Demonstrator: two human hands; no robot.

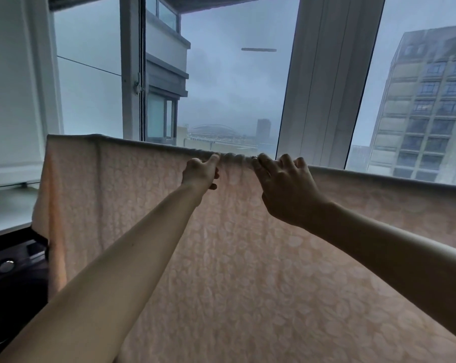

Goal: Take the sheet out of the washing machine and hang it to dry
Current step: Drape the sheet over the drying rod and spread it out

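Sheet (248, 271) top edge between both hands (199, 172) (284, 188)

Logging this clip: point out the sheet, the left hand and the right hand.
sheet (248, 284): head view, patterned hanging face, lower middle.
left hand (199, 174): head view, back of the hand.
right hand (284, 191): head view, back of the hand.

pale pink sheet (248, 271), white leaf pattern

**Sheet hanging at the window**

A pink patterned sheet (248, 271) is hanging across the near side of the window (232, 87). The left hand (200, 172) and right hand (284, 184) are pinching its bunched top edge, close together. A tower block (426, 106) is standing far right beyond the glass, and a dark appliance (9, 271) is sitting near left.
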